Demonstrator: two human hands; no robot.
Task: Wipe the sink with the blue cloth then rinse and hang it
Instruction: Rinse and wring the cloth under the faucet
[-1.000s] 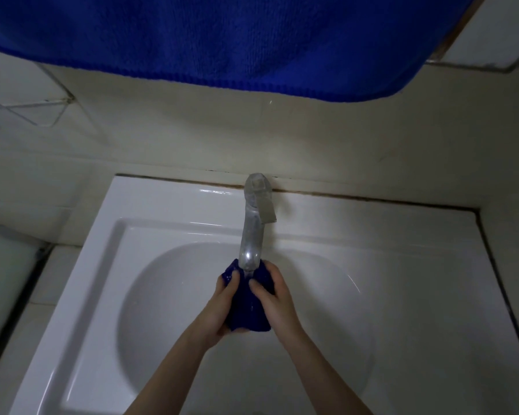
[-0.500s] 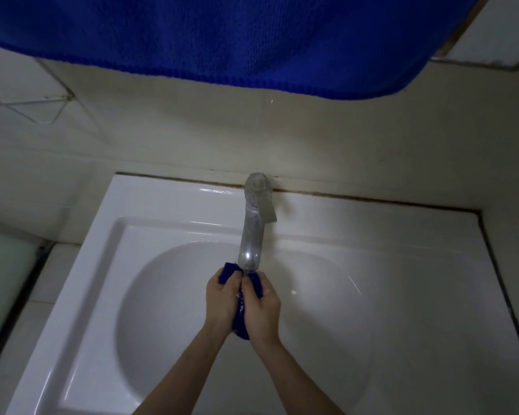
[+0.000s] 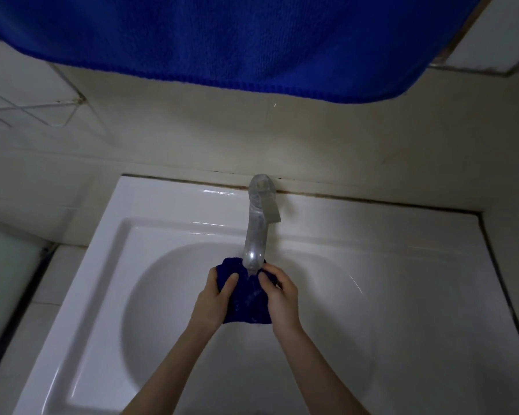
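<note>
White glazed ceramic forms the square-rimmed sink (image 3: 168, 211), its round basin holding the hands and a small dark blue microfibre cloth (image 3: 247, 304). The cloth is bunched directly under the spout of the curved chrome tap (image 3: 256, 232), and pale glints of water show on it. The left hand (image 3: 213, 301) grips its left side with the thumb pressed on top. The right hand (image 3: 282, 298) grips its right side with fingers curled over the upper edge. I cannot tell whether the cloth touches the basin floor. A large blue towel (image 3: 252, 40) hangs across the cream tiled wall (image 3: 252, 139), well above the tap. A thin wire rack (image 3: 27, 110) sits on the wall at left.
</note>
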